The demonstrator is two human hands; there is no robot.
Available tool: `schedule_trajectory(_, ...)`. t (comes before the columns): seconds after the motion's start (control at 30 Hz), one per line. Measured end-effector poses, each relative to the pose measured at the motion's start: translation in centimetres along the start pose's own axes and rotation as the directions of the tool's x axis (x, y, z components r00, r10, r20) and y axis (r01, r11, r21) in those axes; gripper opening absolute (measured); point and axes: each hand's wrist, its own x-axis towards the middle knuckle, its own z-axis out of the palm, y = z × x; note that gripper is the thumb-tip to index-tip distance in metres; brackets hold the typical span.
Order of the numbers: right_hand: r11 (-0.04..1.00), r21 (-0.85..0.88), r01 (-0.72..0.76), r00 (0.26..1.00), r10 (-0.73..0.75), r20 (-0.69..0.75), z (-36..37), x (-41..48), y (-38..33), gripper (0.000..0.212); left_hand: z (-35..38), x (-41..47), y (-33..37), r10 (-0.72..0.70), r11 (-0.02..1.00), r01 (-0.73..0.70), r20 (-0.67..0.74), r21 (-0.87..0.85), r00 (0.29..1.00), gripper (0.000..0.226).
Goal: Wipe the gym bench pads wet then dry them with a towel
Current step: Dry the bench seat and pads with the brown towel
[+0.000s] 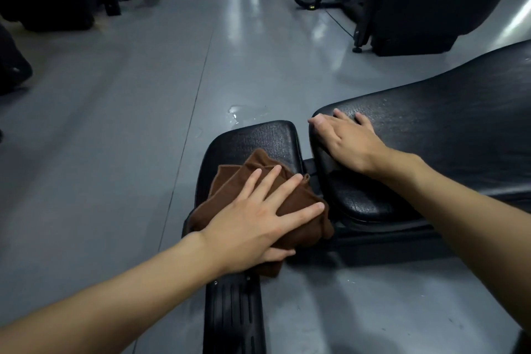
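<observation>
the left hand [253,218] lies flat on a crumpled brown cloth [253,164], fingers straight and spread wide, the thumb along the cloth's near edge. the flat palm puts weight over as much of the cloth as it can, which suits rubbing rather than carrying. the cloth sits on the near half of the black seat pad [267,138] and hangs over its near edge, so the far half of that pad is bare.

the right hand [347,141] rests on the rounded end of the long back pad [431,129], fingers relaxed and a little spread, holding nothing. it looks like a brace: it steadies the person leaning over the bench, and perhaps the bench itself, while the other hand works.

the two pads lie end to end with a gap between them, and the cloth's right corner reaches that gap. below the left wrist the ribbed black foot of the bench frame [232,316] runs toward the camera.

a small puddle [241,112] shines on the grey floor [115,123] just beyond the seat pad, which hints at the wet pass. whether the cloth itself is damp or dry cannot be told.
</observation>
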Motion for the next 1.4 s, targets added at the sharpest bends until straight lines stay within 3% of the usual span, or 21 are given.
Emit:
schedule_trajectory(0.17, 1.0, 0.022, -0.004, 1.0, 0.004, -0.006, -0.2, -0.4, -0.2, 0.061, 0.1, -1.0, -0.6, -0.001, 0.998, -0.001, -0.028, -0.06, 1.0, 0.085)
schedule_trajectory(0.33, 0.995, 0.083, 0.051, 0.998, -0.048, -0.039, -0.5, -1.0, 0.3, 0.059, 0.8, -3.0, -1.2, -0.048, 0.997, 0.047, -0.024, -0.065, 0.999, 0.098)
schedule_trajectory(0.53, 0.986, 0.152, 0.071, 0.996, -0.061, -0.067, -0.4, -0.2, 0.6, 0.081, -0.1, -0.5, 0.0, 0.028, 1.0, -0.028, -0.036, 0.009, 0.999, 0.083)
schedule_trajectory(0.73, 0.947, 0.315, 0.07, 0.991, -0.03, -0.131, -0.6, -0.6, 0.5, 0.07, -0.6, 2.7, 1.6, 0.088, 0.994, -0.093, -0.1, -0.053, 0.991, 0.06)
schedule_trajectory(0.83, 0.932, 0.361, 0.037, 0.989, 0.017, -0.147, -0.8, -0.8, 0.5, 0.092, 0.0, 0.2, 0.0, -0.021, 0.989, 0.009, -0.078, -0.149, 0.997, 0.066)
schedule_trajectory(0.97, 0.931, 0.361, 0.044, 0.988, 0.013, -0.153, -1.1, -1.4, 0.5, 0.093, -0.2, -1.0, -0.7, -0.334, 0.872, 0.33, 0.053, -0.361, 0.941, 0.067)
schedule_trajectory(1.1, 0.954, 0.289, 0.082, 0.989, -0.043, -0.139, -0.9, -2.2, 0.8, 0.067, -0.4, 3.4, -2.5, -0.456, 0.76, 0.461, 0.131, -0.458, 0.881, 0.06)
schedule_trajectory(1.2, 0.961, 0.252, 0.114, 0.988, -0.082, -0.133, -0.8, -2.8, 0.7, 0.042, -0.1, 6.8, -4.1, -0.593, 0.658, 0.603, 0.184, -0.451, 0.784, 0.058)
schedule_trajectory(1.33, 0.961, 0.246, 0.123, 0.976, -0.072, -0.203, -0.5, -2.7, -0.6, 0.035, -0.4, 5.5, -4.5, -0.596, 0.549, 0.49, 0.095, -0.677, 0.798, 0.058)
schedule_trajectory(1.4, 0.958, 0.121, 0.26, 0.934, -0.217, -0.284, -0.1, -2.8, -2.9, 0.05, -0.8, 3.3, -6.3, -0.652, 0.533, 0.47, 0.012, -0.704, 0.758, 0.057)
